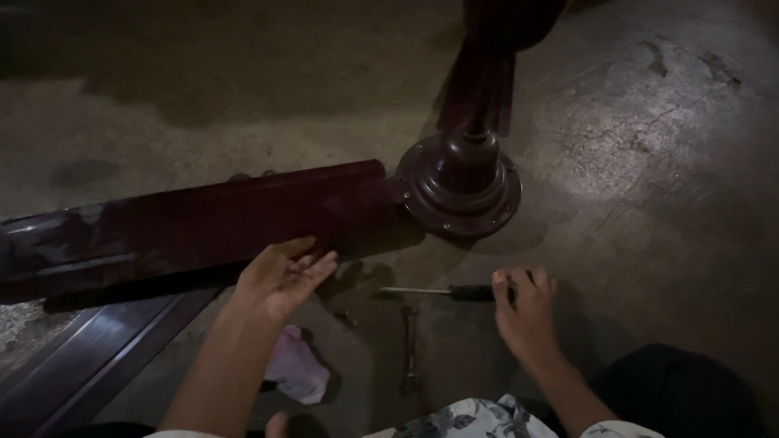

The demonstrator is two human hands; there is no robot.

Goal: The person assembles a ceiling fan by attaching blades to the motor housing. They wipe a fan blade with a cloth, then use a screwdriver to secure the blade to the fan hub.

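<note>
- Maroon fan (458,182) lies on the concrete floor (649,162).
- Left hand (280,276): fingers open, palm up, beside a blade (203,223).
- Right hand (526,312): fingers closing on a screwdriver (438,291) handle.
- Spanner (410,349) lies between the hands.

Repair spot, dim and makeshift: we sit on a stained, cracked concrete floor (649,162), a dismantled ceiling fan (458,182) (dark maroon blades) before us, screwdriver (438,291) and spanner (411,349) lying loose.

Ceiling fan blade (187,223) and motor housing (458,182): glossy maroon painted metal is shown. Floor (649,162): rough, matt, stained concrete. Screwdriver (442,291): bare metal shaft, dark handle. Spanner (410,349): dull metal. Rag (296,369): soft pink cloth.
</note>
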